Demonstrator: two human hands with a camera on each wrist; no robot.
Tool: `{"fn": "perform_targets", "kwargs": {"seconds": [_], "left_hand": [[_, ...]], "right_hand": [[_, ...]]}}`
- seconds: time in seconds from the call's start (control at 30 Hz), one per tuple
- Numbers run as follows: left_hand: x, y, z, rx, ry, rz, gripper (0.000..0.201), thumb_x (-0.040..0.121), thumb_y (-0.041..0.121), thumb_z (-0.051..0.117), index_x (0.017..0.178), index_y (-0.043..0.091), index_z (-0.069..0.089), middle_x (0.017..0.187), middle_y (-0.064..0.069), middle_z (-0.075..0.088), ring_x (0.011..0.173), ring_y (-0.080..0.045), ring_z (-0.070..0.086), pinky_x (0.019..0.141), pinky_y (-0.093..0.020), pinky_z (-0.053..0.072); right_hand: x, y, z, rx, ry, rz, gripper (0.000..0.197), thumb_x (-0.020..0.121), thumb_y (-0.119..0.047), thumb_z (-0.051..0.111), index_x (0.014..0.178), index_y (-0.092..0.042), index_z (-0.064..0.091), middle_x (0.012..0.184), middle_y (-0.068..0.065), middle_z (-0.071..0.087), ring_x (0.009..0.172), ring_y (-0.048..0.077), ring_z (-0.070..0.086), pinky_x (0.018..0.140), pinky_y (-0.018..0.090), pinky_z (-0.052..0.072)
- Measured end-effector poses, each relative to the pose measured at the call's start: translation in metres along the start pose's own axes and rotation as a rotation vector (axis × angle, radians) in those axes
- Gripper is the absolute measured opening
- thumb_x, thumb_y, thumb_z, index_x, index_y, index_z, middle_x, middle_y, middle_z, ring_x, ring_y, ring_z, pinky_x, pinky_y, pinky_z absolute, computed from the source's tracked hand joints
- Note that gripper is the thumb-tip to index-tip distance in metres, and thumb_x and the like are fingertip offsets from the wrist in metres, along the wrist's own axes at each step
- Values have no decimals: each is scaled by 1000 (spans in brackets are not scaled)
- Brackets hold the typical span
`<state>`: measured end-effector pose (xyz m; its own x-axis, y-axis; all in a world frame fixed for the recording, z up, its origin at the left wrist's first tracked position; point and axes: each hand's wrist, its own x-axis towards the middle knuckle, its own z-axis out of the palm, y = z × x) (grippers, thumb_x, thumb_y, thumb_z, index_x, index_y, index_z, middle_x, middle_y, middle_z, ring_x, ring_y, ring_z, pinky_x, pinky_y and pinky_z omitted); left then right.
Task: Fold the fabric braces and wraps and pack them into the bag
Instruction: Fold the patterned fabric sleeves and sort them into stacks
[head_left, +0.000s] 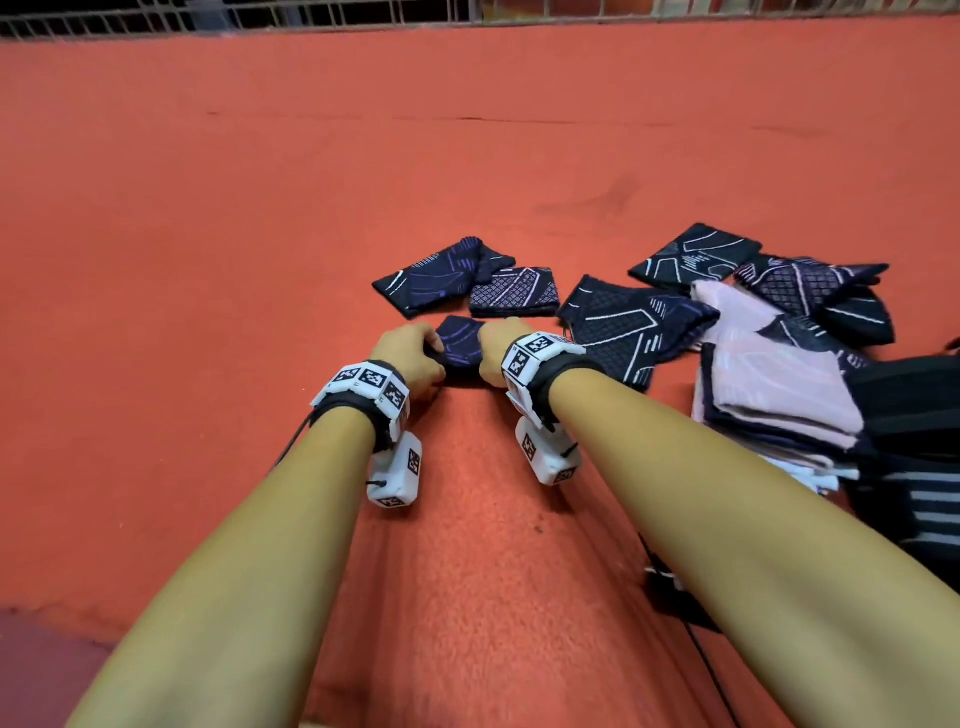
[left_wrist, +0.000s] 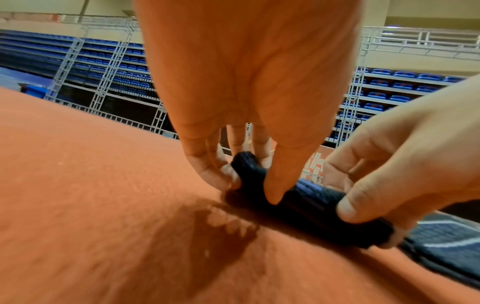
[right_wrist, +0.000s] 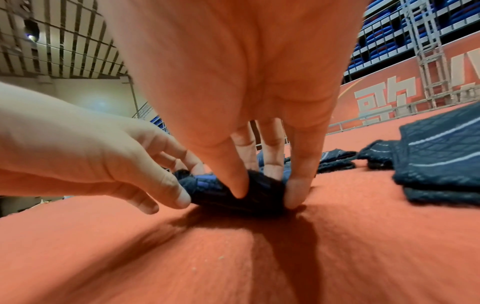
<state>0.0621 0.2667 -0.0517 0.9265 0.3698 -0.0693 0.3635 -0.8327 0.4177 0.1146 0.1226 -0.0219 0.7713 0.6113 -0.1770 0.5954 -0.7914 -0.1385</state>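
Both hands clamped on one dark brace (head_left: 459, 343), left hand (head_left: 410, 353) pinching its left end, right hand (head_left: 501, 353) its right, low on the orange carpet (head_left: 260, 208); folded braces (head_left: 467, 283) just beyond, unfolded pile (head_left: 769, 374) to the right

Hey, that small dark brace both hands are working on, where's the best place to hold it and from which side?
Hold the dark brace at its two short ends, coming down from above. It lies as a thick, narrow bundle flat on the orange cloth, so a pinch at each end probably keeps the layers together. The left hand and right hand already grip it that way.
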Motion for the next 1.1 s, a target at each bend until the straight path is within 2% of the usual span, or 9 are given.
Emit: {"fn": "perform_targets", "kwargs": {"seconds": [0.1,0.23,0.33,0.5,0.7,0.8,0.87,0.97,1.1], "left_hand": [[-23,6,0,-28,-24,11,29,80,11,72,108,17,66,111,-6,66,89,-19,53,74,-23,37],[-59,17,-5,-52,-14,25,29,80,12,71,108,17,67,112,-7,68,90,-19,54,75,-22,37],[-84,31,-12,-74,26,50,27,80,12,72,107,16,69,110,-7,69,96,-23,59,76,-21,36],[-121,60,-18,-159,105,96,25,78,10,72,103,15,70,100,-5,68,91,-22,60,76,-24,41],[-150,87,-17,-348,54,219,17,78,10,77,84,23,68,86,-1,69,82,-20,63,75,-30,50],[-167,105,-19,-483,38,327,15,82,6,76,92,17,73,89,-2,72,79,-12,64,77,-25,51],[-177,121,-15,-550,36,397,16,83,8,76,97,15,74,94,-5,74,81,-13,64,82,-28,51],[-193,144,4,-623,-22,468,16,84,7,75,98,16,73,92,-2,74,83,-10,64,84,-26,51],[-207,167,30,-658,-74,534,24,86,2,71,101,21,72,98,-1,75,89,-9,66,88,-23,51]], "right_hand": [[-27,0,-2,18,-8,24,21,96,-10,52,113,-3,62,107,14,63,94,30,59,71,31,43],[-68,-1,-8,76,22,55,16,93,-9,54,105,-2,63,109,18,66,89,35,61,69,32,45],[-100,0,-21,91,65,46,19,93,-10,54,108,-3,64,107,17,65,99,36,64,72,33,45],[-150,9,-34,109,139,63,15,92,-9,54,100,-1,62,98,16,58,87,35,58,71,32,44],[-208,49,-39,213,249,63,11,86,-14,57,95,-10,63,108,17,67,103,35,62,83,34,51],[-244,73,-47,296,334,60,13,89,-16,59,101,-14,66,110,12,69,106,32,61,83,31,48],[-269,89,-50,326,392,71,14,91,-18,60,103,-14,66,113,10,68,110,29,59,81,28,43],[-300,111,-45,350,452,115,8,90,-16,59,96,-17,65,120,7,66,121,27,55,82,27,40],[-327,135,-31,361,486,208,9,88,-13,59,93,-14,67,100,5,66,103,26,60,74,24,35]]}}
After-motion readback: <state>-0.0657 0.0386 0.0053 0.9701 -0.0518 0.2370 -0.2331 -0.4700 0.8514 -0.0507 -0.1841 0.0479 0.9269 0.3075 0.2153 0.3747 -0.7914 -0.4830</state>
